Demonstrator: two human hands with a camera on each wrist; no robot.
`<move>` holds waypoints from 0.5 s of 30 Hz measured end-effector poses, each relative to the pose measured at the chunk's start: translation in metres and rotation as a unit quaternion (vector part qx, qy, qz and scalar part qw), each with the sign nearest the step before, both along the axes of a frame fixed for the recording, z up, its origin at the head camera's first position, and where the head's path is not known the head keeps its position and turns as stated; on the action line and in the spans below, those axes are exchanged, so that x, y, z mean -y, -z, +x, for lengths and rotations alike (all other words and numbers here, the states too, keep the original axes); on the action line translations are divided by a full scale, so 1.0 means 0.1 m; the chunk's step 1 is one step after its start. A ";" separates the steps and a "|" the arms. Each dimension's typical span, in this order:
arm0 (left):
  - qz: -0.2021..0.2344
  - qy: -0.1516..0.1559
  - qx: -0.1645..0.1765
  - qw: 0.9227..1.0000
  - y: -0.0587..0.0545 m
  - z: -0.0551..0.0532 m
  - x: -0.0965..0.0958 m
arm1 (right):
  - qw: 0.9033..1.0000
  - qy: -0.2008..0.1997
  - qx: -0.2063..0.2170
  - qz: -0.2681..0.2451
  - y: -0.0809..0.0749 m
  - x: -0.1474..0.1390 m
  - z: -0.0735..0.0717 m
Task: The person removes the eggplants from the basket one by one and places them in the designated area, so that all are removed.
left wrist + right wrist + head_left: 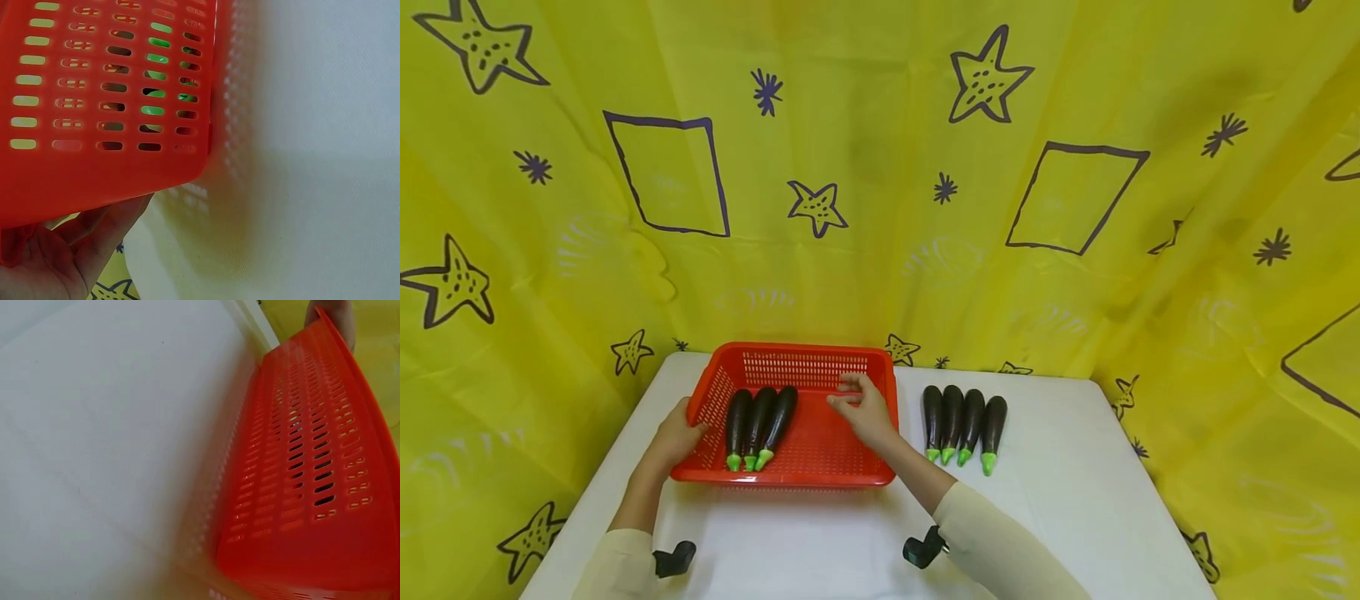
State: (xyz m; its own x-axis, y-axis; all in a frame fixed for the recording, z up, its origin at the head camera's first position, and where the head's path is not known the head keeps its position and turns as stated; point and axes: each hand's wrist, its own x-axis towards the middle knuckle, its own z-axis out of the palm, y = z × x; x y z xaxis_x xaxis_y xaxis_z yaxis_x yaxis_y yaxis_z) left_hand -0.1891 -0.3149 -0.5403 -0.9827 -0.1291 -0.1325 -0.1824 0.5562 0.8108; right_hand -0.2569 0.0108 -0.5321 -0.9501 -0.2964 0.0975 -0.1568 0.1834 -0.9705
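A red plastic basket (827,433) with slotted walls stands on the table; three dark eggplants (762,421) with green stem ends lie side by side in its left half. My left hand (676,433) grips the basket's left side; in the left wrist view, this hand (69,253) is partly hidden behind the red rim. Over the basket's right half is my right hand (868,412), fingers slightly bent and apart, nothing visible in them. The right wrist view has the basket's slotted wall (300,462) but not my right hand.
Right of the basket, several more eggplants (973,421) lie in a row on the white table (1060,517). A yellow curtain (880,275) with dark star drawings hangs behind the table and along both sides.
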 end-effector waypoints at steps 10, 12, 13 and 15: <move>-0.004 0.003 -0.005 1.000 0.01 -0.01 0.00 | 0.999 -0.012 0.034 0.001 0.04 0.14 -0.05; -0.004 0.002 -0.003 1.000 0.01 -0.01 0.00 | 0.999 -0.020 0.049 -0.007 0.03 0.17 -0.06; -0.004 0.002 -0.002 1.000 0.01 -0.01 -0.01 | 0.998 -0.023 0.055 -0.010 0.03 0.19 -0.07; -0.004 0.001 -0.002 1.000 0.02 -0.01 0.00 | 0.997 -0.027 0.067 -0.019 0.04 0.23 -0.10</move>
State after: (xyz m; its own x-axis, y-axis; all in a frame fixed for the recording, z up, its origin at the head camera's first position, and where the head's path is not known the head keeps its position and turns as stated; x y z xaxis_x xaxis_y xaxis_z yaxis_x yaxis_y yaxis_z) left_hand -0.1903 -0.3146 -0.5422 -0.9836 -0.1272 -0.1278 -0.1777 0.5630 0.8071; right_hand -0.2665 -0.0124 -0.5356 -0.9379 -0.3466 -0.0168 -0.0345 0.1412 -0.9894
